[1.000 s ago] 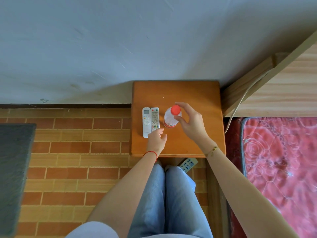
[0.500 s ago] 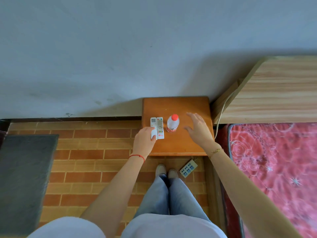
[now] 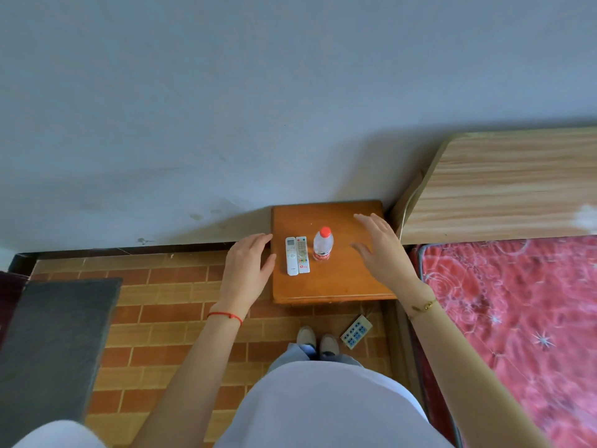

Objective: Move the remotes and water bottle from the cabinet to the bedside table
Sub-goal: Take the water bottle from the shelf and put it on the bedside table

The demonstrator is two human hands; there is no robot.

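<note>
Bedside table [image 3: 329, 287]: two remotes [image 3: 297, 255] lie side by side, touching, at about 9 o'clock of the water bottle [image 3: 323, 244], which stands upright, red cap on. Left hand [image 3: 247, 270] hovers off the table's 9 o'clock edge, fingers spread, holding nothing; right hand [image 3: 379, 250] hovers at 3 o'clock of the bottle, likewise spread and empty — neither touches an item. Judgement: all three items appear placed; the step in hand is a clean release. Lift both hands straight up and outward — no sideways sweep past the bottle, which looks tippable.
</note>
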